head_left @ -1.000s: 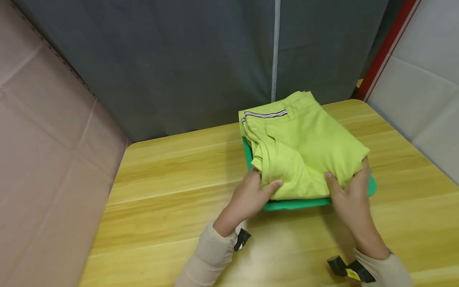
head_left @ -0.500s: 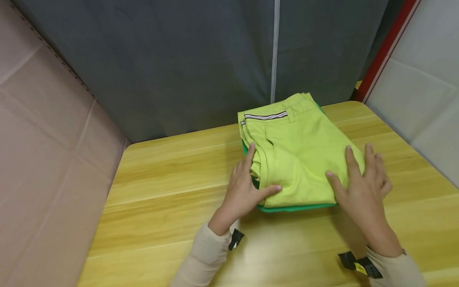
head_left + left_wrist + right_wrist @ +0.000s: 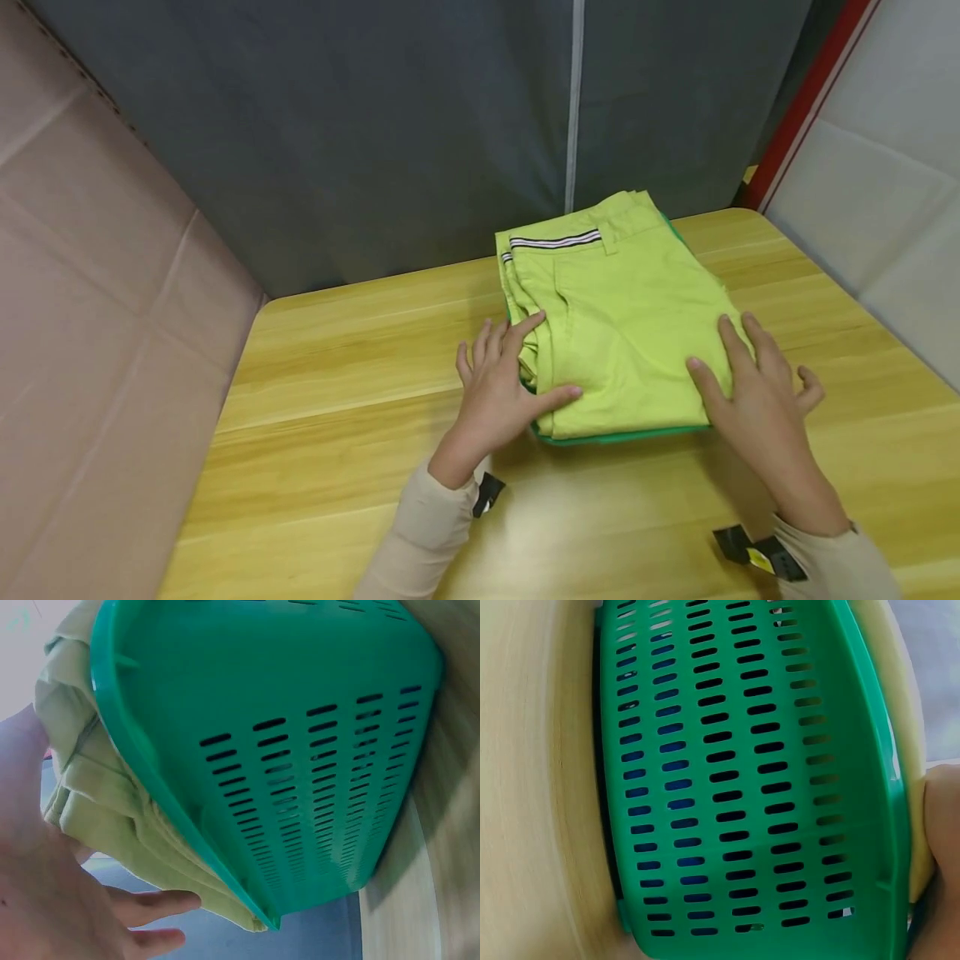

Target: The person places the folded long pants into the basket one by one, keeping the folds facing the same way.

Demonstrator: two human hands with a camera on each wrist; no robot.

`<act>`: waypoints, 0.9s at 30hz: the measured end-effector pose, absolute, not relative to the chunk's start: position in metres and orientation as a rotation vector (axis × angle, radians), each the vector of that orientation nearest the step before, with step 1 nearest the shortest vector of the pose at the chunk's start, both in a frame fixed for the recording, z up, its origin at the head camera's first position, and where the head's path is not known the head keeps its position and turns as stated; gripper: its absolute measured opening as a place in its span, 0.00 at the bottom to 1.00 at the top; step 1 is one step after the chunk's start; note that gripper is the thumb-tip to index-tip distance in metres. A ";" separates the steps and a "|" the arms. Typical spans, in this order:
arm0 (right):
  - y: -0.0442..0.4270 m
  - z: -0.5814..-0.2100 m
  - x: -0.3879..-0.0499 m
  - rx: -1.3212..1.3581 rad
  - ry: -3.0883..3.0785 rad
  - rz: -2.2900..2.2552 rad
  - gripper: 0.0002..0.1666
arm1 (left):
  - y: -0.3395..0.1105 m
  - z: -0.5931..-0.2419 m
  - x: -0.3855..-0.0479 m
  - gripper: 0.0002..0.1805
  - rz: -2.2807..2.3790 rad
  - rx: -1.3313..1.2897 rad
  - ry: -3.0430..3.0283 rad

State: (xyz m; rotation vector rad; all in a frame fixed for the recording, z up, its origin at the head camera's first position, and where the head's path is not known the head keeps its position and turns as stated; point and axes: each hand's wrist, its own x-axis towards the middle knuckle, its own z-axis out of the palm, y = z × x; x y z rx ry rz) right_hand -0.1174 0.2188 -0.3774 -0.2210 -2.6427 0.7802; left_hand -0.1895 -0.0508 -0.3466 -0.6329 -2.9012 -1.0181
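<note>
Folded lime-green trousers (image 3: 637,308) lie on top of a slotted green plastic basket (image 3: 300,750), covering most of its opening in the head view. A striped band shows at their waist. My left hand (image 3: 498,396) is at their front left corner, fingers spread and thumb lying on the cloth. At the front right corner my right hand (image 3: 765,408) touches the cloth with its thumb and extended fingers. The left wrist view shows folded layers of the trousers (image 3: 112,795) bulging over the basket's rim. In the right wrist view, the basket's slotted side (image 3: 727,780) fills the middle.
The basket stands on a wood-grain table (image 3: 337,400), towards its back right. A dark grey curtain (image 3: 375,142) hangs behind the table. A pale pinkish panel (image 3: 97,333) rises on the left and a white one (image 3: 900,167) on the right.
Both hands have let go of the trousers' front corners, and their fingers have spread out. The trousers' front edge has come down, hiding more of the basket's front rim.
</note>
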 end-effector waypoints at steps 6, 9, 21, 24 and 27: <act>0.219 -0.379 -0.118 -0.235 -2.658 0.764 0.39 | -0.052 -0.347 -0.190 0.51 -1.010 -0.594 -2.964; 0.219 -0.379 -0.118 -0.233 -2.662 0.779 0.39 | -0.052 -0.347 -0.190 0.51 -1.007 -0.592 -2.979; 0.220 -0.379 -0.119 -0.243 -2.667 0.803 0.39 | -0.051 -0.346 -0.190 0.52 -1.066 -0.605 -3.005; 0.221 -0.378 -0.120 -0.238 -2.677 0.825 0.40 | -0.052 -0.344 -0.189 0.51 -1.073 -0.624 -2.994; 0.223 -0.374 -0.119 -0.219 -2.674 0.844 0.39 | -0.055 -0.339 -0.188 0.44 -1.112 -0.644 -2.964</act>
